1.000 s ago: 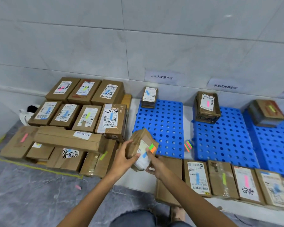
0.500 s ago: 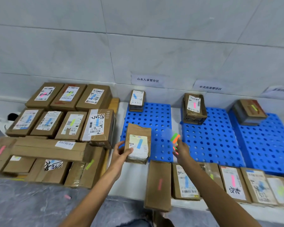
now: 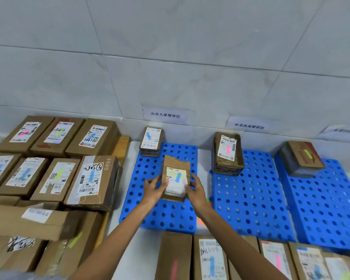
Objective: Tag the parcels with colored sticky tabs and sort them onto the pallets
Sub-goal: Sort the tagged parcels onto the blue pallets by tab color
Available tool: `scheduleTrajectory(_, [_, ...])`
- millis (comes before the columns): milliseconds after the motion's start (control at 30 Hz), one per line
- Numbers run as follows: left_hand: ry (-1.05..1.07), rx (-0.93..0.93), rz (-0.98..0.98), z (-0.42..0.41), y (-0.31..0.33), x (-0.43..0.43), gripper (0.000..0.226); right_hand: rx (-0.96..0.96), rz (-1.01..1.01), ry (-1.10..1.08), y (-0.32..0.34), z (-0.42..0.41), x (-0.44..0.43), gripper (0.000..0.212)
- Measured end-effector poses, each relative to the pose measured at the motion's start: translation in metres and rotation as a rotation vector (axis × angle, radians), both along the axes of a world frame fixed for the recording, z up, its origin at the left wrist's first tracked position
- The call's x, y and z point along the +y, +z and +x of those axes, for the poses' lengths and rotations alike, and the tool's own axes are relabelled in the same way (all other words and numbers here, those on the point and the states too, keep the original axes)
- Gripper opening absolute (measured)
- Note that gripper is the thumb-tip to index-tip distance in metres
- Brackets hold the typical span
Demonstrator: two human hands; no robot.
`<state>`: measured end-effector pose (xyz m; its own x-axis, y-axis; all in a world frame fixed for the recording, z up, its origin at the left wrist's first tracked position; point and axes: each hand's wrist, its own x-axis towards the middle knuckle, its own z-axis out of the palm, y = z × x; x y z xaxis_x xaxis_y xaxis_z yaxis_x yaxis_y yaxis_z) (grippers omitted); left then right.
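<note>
Small brown paper parcel (image 3: 176,164), tagged with a blue sticky tab (image 3: 178,176), is held over the leftmost blue perforated pallet (image 3: 166,217); its lower side edges are clasped by left hand (image 3: 153,187) and right hand (image 3: 197,191), 1 each; it is judged light and soft, best supported at both edges.

Wall sign (image 3: 165,115) is reading 山水人家暂存区. Second sign (image 3: 249,126), further right, is reading 华龙西苑暂存区. Third sign (image 3: 341,131) at right edge is showing only blurred, unreadable characters. Box (image 3: 90,174) at left is showing handwritten circled 5 beside scrawl resembling 5082. Near box (image 3: 207,259) is bearing marker scrawl, unclear. Parcel (image 3: 176,178) label is showing print too small to read.
</note>
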<state>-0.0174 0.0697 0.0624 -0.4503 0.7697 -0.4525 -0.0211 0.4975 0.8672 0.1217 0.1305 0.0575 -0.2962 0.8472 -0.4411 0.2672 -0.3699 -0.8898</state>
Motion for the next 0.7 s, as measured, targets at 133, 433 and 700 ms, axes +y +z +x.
scheduleTrajectory(133, [-0.001,0.132,-0.003,-0.008,-0.018,0.045,0.066,-0.064,0.105,0.154,-0.019,-0.02,0.041,0.06])
scheduleTrajectory(433, [0.079,0.305,0.046,-0.037,-0.06,0.094,0.05,-0.257,0.386,0.358,-0.045,-0.069,0.141,0.056])
scheduleTrajectory(700, [0.137,0.305,0.053,-0.061,-0.06,0.088,0.037,-0.437,0.459,0.501,-0.054,-0.093,0.186,0.055])
